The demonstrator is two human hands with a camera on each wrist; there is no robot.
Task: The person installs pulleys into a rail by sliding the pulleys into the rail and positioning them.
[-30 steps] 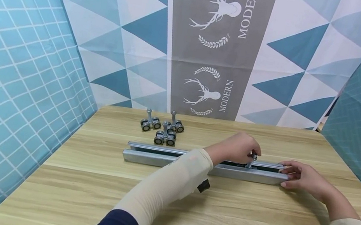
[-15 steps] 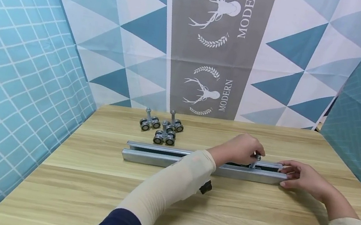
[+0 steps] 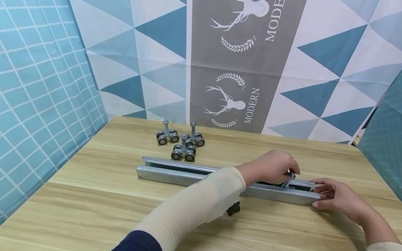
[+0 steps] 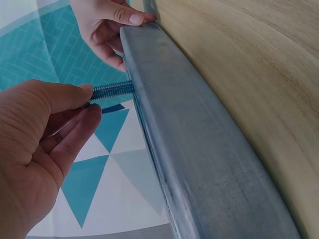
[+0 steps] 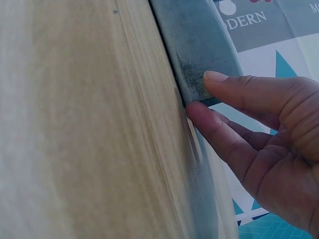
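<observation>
A long grey metal track point(image 3: 281, 194) with an open slot on top lies crosswise on the table. A threaded bolt point(image 4: 113, 90) stands up out of this slot near the right end. My left hand point(image 3: 272, 166) pinches the bolt between thumb and fingers; whatever the bolt is fixed to inside the track is hidden. My right hand point(image 3: 343, 201) holds the right end of the track, thumb on the near face and fingers at the end and far side. In the right wrist view, the thumb of the right hand point(image 5: 271, 134) presses on the track's side.
Behind the track's left part stand several four-wheeled roller trolleys with upright bolts: a left one point(image 3: 168, 134), a front one point(image 3: 184, 151) and a rear one point(image 3: 197, 137). A patterned cloth point(image 3: 231, 82) hangs behind the wooden table point(image 3: 93, 209), with blue sheets at both sides.
My left hand has slid the bolt a short way to the right along the slot, closer to the right hand. The right hand and the track have stayed in place.
</observation>
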